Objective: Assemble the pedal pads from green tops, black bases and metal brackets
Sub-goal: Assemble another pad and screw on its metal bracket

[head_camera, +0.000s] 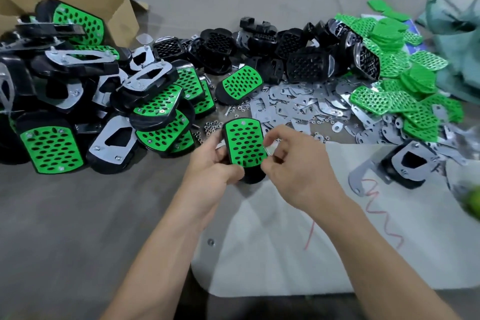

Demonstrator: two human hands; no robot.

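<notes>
Pedal pad [245, 143] held above table [104, 215] centre, green top up, black base under. Left hand [215, 161] grips pad's left side, fingers curled round base. Right hand [291, 163] has thumb and forefinger pinching at pad's right edge; whether a small part sits between them, cannot tell. Finished pads pile [52, 145] at left, by cardboard box [124, 13]. Black bases [306, 65] behind, metal brackets [298, 106] and nuts [215, 127] in middle, green tops [389, 60] at right.

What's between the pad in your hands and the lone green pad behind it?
Head view: small loose nuts lie scattered between the held pad and the lone pad.
</notes>
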